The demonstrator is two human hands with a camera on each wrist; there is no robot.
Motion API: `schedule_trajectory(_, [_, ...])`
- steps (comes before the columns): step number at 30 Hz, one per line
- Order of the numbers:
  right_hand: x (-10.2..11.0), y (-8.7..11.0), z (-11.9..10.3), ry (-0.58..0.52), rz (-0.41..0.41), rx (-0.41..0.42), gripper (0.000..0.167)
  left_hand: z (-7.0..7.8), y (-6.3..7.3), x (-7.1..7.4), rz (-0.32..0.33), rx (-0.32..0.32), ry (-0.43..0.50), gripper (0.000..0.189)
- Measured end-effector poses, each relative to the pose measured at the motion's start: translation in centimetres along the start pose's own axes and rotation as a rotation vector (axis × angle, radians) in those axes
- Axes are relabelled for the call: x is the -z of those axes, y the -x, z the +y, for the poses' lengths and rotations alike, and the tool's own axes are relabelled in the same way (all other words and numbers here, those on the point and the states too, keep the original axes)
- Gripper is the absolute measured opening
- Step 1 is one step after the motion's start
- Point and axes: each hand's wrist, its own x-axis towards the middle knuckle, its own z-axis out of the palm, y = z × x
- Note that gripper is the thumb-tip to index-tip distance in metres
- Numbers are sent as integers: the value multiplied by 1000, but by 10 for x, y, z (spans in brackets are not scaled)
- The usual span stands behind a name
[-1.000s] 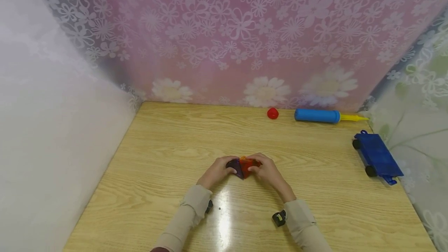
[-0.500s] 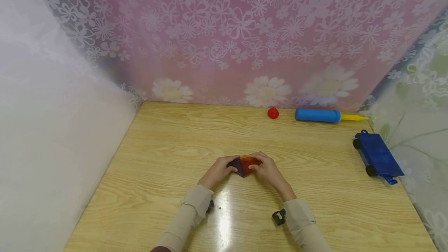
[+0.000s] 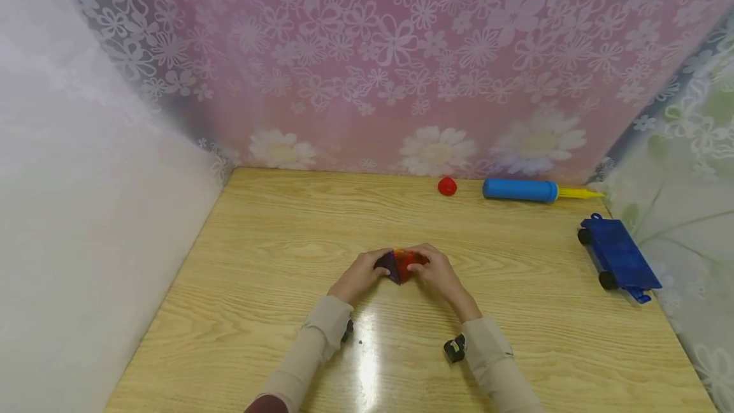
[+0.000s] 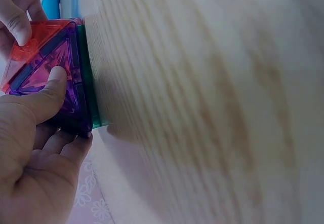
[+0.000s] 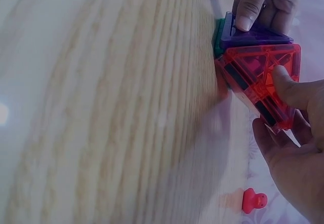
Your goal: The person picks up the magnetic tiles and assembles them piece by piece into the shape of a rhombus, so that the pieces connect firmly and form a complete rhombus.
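Together the two hands hold a small built piece of translucent magnetic tiles near the middle of the table. My left hand [image 3: 362, 272] grips a purple triangular magnetic tile [image 4: 74, 93], its thumb across the face and its fingers behind. On the other side, my right hand [image 3: 438, 273] pinches a red triangular magnetic tile [image 5: 251, 68] between thumb and fingers. Purple and red meet along a slanted ridge. A green tile [image 4: 89, 82] shows along the underside, close over the table. Some orange shows at the back of the piece; much of its far side is hidden by the fingers.
On the wood-grain table [image 3: 275, 222], a small red toy [image 3: 447, 187] sits at the back edge. Beside it lies a blue hand pump [image 3: 518, 190] with a yellow nozzle. A blue wheeled toy cart [image 3: 619, 253] stands at the right. Flowered cloth backs the table.
Both hands have shifted slightly forward, away from the body, carrying the tile piece with them. Their grips look the same, and the other toys stay put.
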Motion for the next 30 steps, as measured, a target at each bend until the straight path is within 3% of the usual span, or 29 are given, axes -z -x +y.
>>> schedule_trajectory(9, [2,-4,1,-1,-2,-23,31,2,-4,1,-4,25,2,48])
schedule_trajectory(16, [1,-2,0,-3,-9,-52,33,4,0,1,8,-4,-22,48])
schedule_trajectory(21, [2,-1,-2,-18,-5,-51,35,6,0,2,-3,32,-2,52])
schedule_trajectory(30, [14,2,2,-59,33,-62,33,-1,3,9,-12,40,62,68])
